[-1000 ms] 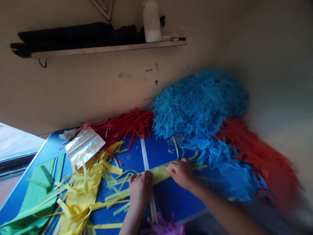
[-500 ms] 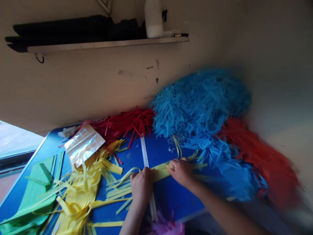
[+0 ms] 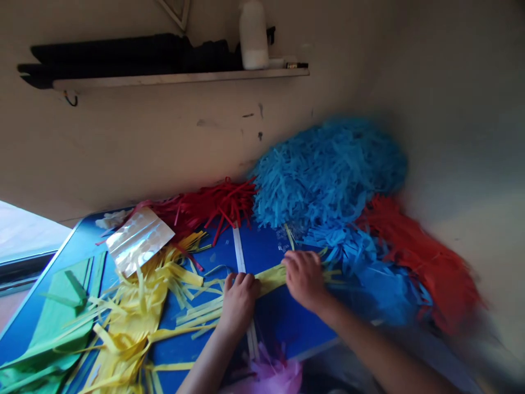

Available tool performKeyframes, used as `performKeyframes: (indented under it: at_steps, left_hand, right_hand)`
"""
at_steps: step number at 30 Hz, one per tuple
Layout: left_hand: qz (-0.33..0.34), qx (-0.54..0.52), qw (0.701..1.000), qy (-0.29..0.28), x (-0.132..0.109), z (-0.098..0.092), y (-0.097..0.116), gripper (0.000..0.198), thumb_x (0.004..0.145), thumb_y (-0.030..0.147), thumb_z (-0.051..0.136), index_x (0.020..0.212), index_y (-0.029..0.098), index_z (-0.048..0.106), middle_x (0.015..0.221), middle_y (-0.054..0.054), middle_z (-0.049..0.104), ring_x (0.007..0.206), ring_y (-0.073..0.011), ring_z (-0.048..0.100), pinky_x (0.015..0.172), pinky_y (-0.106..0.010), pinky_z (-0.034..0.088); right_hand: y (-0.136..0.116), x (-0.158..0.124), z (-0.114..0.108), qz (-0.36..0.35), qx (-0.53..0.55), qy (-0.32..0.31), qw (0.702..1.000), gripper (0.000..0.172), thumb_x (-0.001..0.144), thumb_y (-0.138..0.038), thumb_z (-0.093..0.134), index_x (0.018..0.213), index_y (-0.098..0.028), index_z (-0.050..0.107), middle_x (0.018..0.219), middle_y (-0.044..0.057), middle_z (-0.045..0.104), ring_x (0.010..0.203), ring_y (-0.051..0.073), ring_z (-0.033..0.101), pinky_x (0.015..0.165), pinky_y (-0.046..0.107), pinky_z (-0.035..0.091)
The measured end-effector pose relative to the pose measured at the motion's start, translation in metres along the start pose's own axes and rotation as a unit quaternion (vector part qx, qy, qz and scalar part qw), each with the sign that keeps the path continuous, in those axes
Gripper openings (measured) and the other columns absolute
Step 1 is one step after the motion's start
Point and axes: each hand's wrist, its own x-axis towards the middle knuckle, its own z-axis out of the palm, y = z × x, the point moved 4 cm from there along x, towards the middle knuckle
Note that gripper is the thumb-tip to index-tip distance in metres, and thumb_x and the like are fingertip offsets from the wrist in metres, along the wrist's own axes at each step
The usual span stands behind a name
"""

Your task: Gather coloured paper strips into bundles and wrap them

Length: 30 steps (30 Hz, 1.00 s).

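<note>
A flat strip of yellow fringed tissue paper lies across the blue table between my hands, its cut ends spreading out left and right. My left hand has its fingers curled closed over the strip's left part. At the strip's right part my right hand is closed over the paper, fingers bent down on it. Loose yellow fringes show beyond both hands. A pink-purple tissue tassel sits at the near edge below my hands.
Yellow fringed paper and green tissue paper lie left, near a shiny silver sheet. Red fringe, a big blue fringed heap and red-orange paper line the wall. A shelf holds a white bottle.
The yellow strip looks narrower and more gathered between my hands. My right hand has turned more palm-down over it, and the view has shifted slightly.
</note>
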Motion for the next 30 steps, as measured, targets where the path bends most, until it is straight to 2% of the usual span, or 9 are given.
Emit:
performKeyframes:
  at_steps: [3, 5, 7, 9, 13, 16, 19, 24, 30]
  left_hand:
    - [0.040, 0.000, 0.999, -0.023, -0.002, -0.009, 0.005, 0.026, 0.083, 0.013, 0.053, 0.103, 0.023, 0.068, 0.093, -0.005, 0.068, 0.093, -0.0247, 0.060, 0.106, -0.051, 0.028]
    - [0.042, -0.002, 0.999, -0.032, -0.005, -0.013, 0.007, 0.033, 0.079, 0.019, 0.059, 0.110, 0.021, 0.065, 0.100, -0.007, 0.068, 0.098, -0.0269, 0.060, 0.111, -0.056, 0.021]
    - [0.033, -0.005, 0.999, -0.036, -0.006, -0.015, 0.009, 0.035, 0.076, 0.021, 0.059, 0.111, 0.021, 0.065, 0.103, -0.008, 0.068, 0.100, -0.0286, 0.060, 0.112, -0.059, 0.018]
    - [0.020, -0.006, 0.999, -0.034, -0.006, -0.013, 0.009, 0.034, 0.076, 0.013, 0.055, 0.107, 0.021, 0.066, 0.101, -0.008, 0.069, 0.099, -0.0282, 0.061, 0.111, -0.059, 0.019]
    - [-0.001, -0.018, 1.000, -0.014, -0.003, -0.010, 0.000, 0.037, 0.077, 0.003, 0.047, 0.101, 0.021, 0.069, 0.097, -0.006, 0.073, 0.092, -0.0250, 0.065, 0.111, -0.058, 0.019]
    - [-0.014, -0.034, 0.999, 0.002, -0.004, -0.010, -0.009, 0.032, 0.082, 0.008, 0.049, 0.097, 0.026, 0.071, 0.092, -0.002, 0.075, 0.089, -0.0221, 0.067, 0.112, -0.057, 0.017]
    - [-0.017, -0.041, 0.999, 0.013, -0.008, -0.010, -0.014, 0.029, 0.083, 0.012, 0.052, 0.094, 0.029, 0.072, 0.090, 0.001, 0.075, 0.090, -0.0214, 0.067, 0.111, -0.055, 0.019]
    - [-0.043, -0.052, 0.997, 0.034, -0.013, -0.005, -0.020, 0.017, 0.090, 0.028, 0.055, 0.094, 0.029, 0.073, 0.095, -0.002, 0.074, 0.096, -0.0239, 0.065, 0.103, -0.051, 0.028]
    - [-0.073, -0.060, 0.995, 0.032, -0.006, 0.000, -0.029, 0.029, 0.095, 0.030, 0.047, 0.080, 0.026, 0.071, 0.085, -0.002, 0.073, 0.089, -0.0217, 0.063, 0.091, -0.042, 0.033]
  right_hand:
    - [-0.022, -0.007, 0.006, -0.190, 0.067, -0.119, 0.972, 0.030, 0.080, -0.012, 0.058, 0.108, -0.021, 0.059, 0.109, 0.006, 0.067, 0.102, 0.024, 0.056, 0.102, 0.044, 0.024]
    - [-0.023, -0.007, 0.016, -0.220, 0.087, -0.178, 0.955, 0.030, 0.078, -0.015, 0.059, 0.108, -0.019, 0.059, 0.104, 0.007, 0.068, 0.098, 0.024, 0.058, 0.098, 0.043, 0.027]
    - [-0.015, -0.002, 0.025, -0.196, 0.105, -0.204, 0.954, 0.028, 0.077, -0.014, 0.058, 0.105, -0.017, 0.059, 0.101, 0.008, 0.069, 0.096, 0.024, 0.059, 0.093, 0.041, 0.029]
    - [-0.006, 0.005, 0.030, -0.153, 0.129, -0.214, 0.956, 0.028, 0.076, -0.009, 0.055, 0.103, -0.017, 0.059, 0.099, 0.006, 0.070, 0.094, 0.022, 0.061, 0.089, 0.039, 0.030]
    - [0.002, 0.012, 0.029, -0.116, 0.169, -0.217, 0.954, 0.034, 0.070, -0.004, 0.056, 0.100, -0.018, 0.059, 0.096, 0.003, 0.071, 0.091, 0.019, 0.063, 0.091, 0.035, 0.029]
    - [0.002, 0.010, 0.029, -0.130, 0.165, -0.204, 0.956, 0.025, 0.074, -0.018, 0.069, 0.098, -0.019, 0.065, 0.101, 0.005, 0.070, 0.094, 0.022, 0.061, 0.092, 0.038, 0.028]
    - [0.007, 0.011, 0.035, -0.103, 0.157, -0.203, 0.961, 0.007, 0.085, -0.028, 0.069, 0.087, -0.022, 0.071, 0.095, 0.002, 0.071, 0.090, 0.020, 0.061, 0.088, 0.038, 0.028]
    - [0.015, 0.017, 0.039, -0.064, 0.151, -0.197, 0.967, 0.009, 0.088, -0.025, 0.068, 0.081, -0.022, 0.072, 0.089, 0.001, 0.071, 0.088, 0.017, 0.061, 0.081, 0.034, 0.030]
    - [0.014, 0.020, 0.042, -0.030, 0.141, -0.205, 0.968, 0.020, 0.077, -0.037, 0.079, 0.082, -0.020, 0.070, 0.091, 0.002, 0.071, 0.091, 0.020, 0.061, 0.084, 0.035, 0.030]
